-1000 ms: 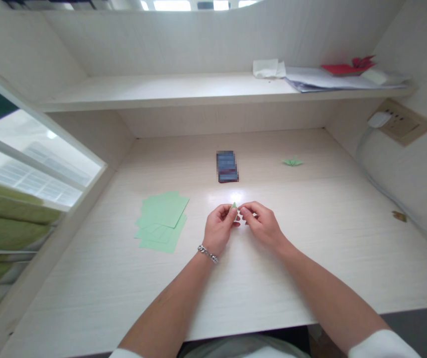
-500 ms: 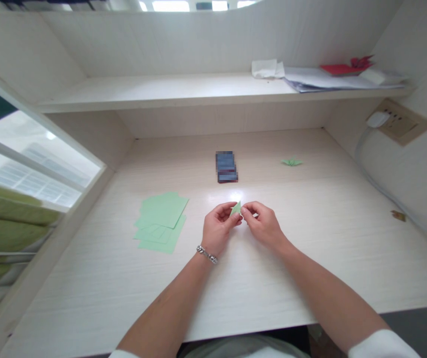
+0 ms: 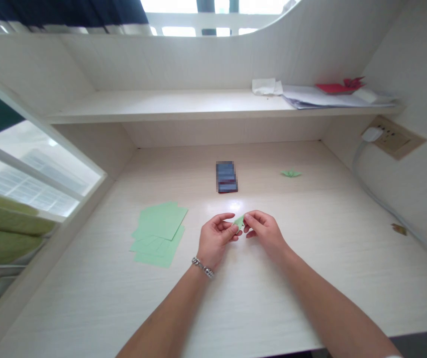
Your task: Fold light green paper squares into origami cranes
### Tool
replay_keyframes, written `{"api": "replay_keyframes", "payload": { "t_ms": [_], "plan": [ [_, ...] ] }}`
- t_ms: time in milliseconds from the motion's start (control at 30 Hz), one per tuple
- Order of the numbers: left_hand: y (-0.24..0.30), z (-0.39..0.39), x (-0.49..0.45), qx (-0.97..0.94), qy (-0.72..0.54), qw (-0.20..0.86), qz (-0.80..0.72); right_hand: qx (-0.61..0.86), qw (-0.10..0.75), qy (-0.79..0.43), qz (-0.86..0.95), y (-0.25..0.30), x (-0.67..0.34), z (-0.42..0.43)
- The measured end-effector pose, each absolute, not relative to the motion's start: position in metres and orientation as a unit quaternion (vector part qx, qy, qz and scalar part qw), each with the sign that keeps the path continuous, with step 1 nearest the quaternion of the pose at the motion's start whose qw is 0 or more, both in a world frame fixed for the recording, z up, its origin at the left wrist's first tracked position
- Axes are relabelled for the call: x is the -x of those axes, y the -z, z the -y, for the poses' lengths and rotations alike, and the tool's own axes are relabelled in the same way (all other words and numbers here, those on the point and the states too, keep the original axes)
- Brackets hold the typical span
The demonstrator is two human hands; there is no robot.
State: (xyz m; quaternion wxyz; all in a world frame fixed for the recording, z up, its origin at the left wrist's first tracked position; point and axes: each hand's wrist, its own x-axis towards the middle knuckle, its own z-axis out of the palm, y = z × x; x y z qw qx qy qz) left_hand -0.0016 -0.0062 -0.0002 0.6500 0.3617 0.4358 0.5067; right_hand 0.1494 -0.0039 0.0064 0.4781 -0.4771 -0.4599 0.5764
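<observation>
A small folded piece of green paper (image 3: 239,222) is held between my two hands, above the middle of the desk. My left hand (image 3: 216,238) pinches its lower left part with thumb and fingers, and a silver chain bracelet (image 3: 203,267) circles that wrist. With thumb and forefinger, my right hand (image 3: 265,231) grips the paper's upper right edge. Fingers hide part of the folds. Left of my hands lies a loose stack of green paper sheets (image 3: 161,223). A finished green paper crane (image 3: 291,173) rests farther back on the right.
A phone (image 3: 227,176) with a blurred screen lies behind my hands. On the shelf (image 3: 154,103) are white papers (image 3: 318,95), a tissue (image 3: 266,86) and a red folded paper (image 3: 335,88). A cable (image 3: 370,188) runs from the wall socket (image 3: 396,136) along the right side.
My right thumb and forefinger have moved onto the green paper's upper edge, and the paper has tipped rightward. The whole view has shifted, with everything sitting lower in the picture.
</observation>
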Motion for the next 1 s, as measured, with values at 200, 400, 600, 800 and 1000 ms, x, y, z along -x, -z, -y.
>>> {"api": "replay_keyframes", "payload": {
  "t_ms": [200,400,600,800,1000],
  "plan": [
    [-0.001,0.005,0.004,-0.344,-0.485,0.689,-0.415,0.425,0.447,-0.687,0.384,-0.014,-0.155,0.003],
    [0.001,0.004,0.005,-0.330,-0.484,0.701,-0.407,0.418,0.440,-0.705,0.367,-0.014,-0.156,0.003],
    [0.000,0.004,0.006,-0.344,-0.483,0.693,-0.410,0.418,0.437,-0.706,0.369,-0.012,-0.155,0.002],
    [0.004,0.004,0.003,-0.372,-0.503,0.649,-0.433,0.443,0.456,-0.677,0.371,-0.007,-0.152,0.001],
    [0.003,0.006,-0.001,-0.466,-0.477,0.589,-0.456,0.474,0.473,-0.607,0.429,-0.001,-0.146,0.003]
  ]
}}
